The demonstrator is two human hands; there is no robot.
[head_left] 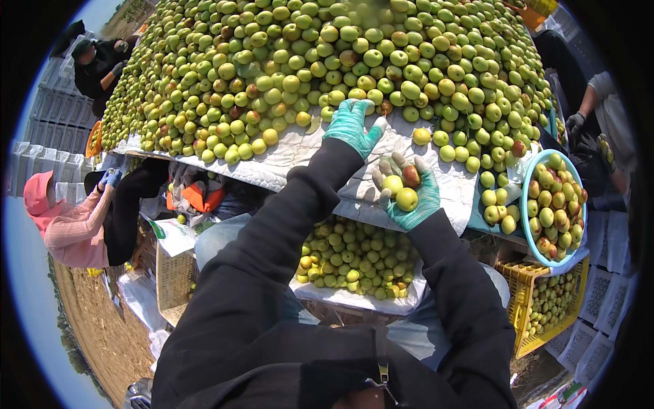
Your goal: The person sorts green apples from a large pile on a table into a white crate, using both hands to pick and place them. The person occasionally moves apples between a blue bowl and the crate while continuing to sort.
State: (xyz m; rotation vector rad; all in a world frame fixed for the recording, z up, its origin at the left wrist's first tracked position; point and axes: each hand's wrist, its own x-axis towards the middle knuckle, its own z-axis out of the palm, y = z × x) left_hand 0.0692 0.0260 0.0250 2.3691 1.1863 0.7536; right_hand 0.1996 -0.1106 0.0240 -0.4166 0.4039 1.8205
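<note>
My left hand [351, 128], in a teal glove with pale fingertips, reaches to the lower edge of a heap of green fruit [272, 58], thumb apart from its fingers, nothing visibly held. Just right of it, my right hand [426, 198], gloved alike, is cupped palm-up round three fruits [407, 199], two yellow-green and one reddish-brown. Both are over a pale crumpled sheet [361, 180] on the sorting surface. A blue basin [555, 208] of mottled fruit stands at the right, and more fruit [357, 259] lies on a lower cloth between my forearms.
A yellow crate [521, 307] of fruit is at lower right, a beige crate [170, 286] at left. A worker in pink [75, 225] sits left. Another in black [95, 71] is upper left, a third person's arm [589, 102] at right. White crates [599, 300] are stacked outside.
</note>
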